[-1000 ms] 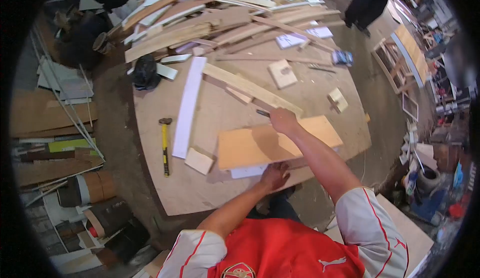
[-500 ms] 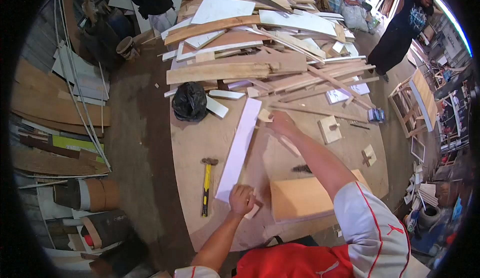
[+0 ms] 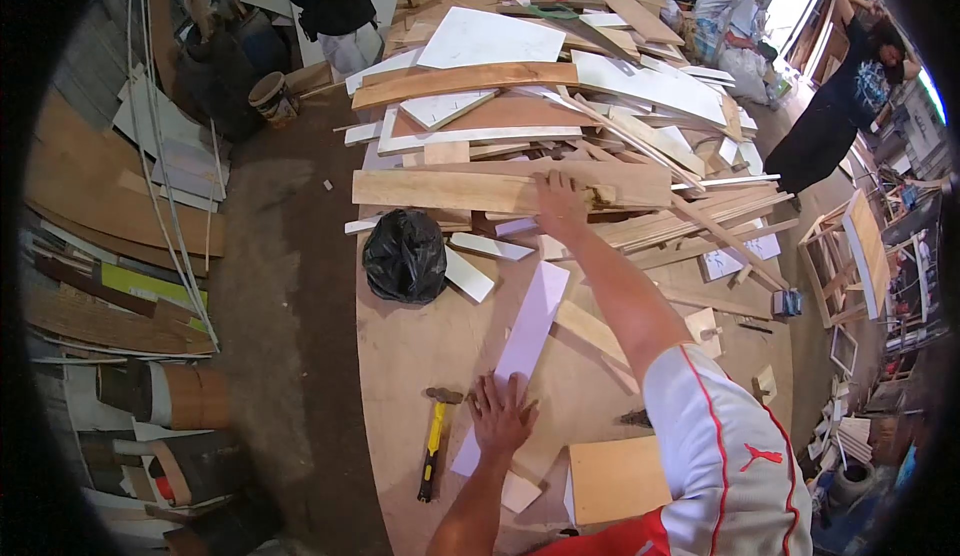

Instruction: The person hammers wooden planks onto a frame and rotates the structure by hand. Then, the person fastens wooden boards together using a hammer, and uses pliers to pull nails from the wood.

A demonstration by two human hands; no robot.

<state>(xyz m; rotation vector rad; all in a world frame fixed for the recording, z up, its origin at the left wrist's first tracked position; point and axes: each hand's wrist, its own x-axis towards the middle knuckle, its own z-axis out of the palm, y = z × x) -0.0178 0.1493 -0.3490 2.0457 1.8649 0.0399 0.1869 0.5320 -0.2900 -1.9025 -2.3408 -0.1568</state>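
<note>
My left hand [image 3: 502,417] lies with its fingers spread on a long, narrow pale lilac board [image 3: 533,321]. My right hand [image 3: 561,206] reaches to the pile at the back, its fingers stretched over a rough light-wood plank [image 3: 440,190]. A firm grip on that plank is not visible. Left of the lilac board lies a hammer [image 3: 433,446] with a yellow and black handle. A small wood block [image 3: 520,492] pokes out beside my left wrist. On the right of the lilac board rests a light wood strip [image 3: 592,331].
A black plastic bag [image 3: 404,256] sits at the table's left edge. Stacked boards and offcuts [image 3: 490,38] cover the far half. A flat wooden panel [image 3: 615,481] lies near my right sleeve. Two people stand beyond the table, one in black at left [image 3: 335,6], another at right [image 3: 840,106].
My right hand has left the small wood piece near the lilac board's far end and moved forward onto the plank. My left hand has spread its fingers on the board. The view has shifted.
</note>
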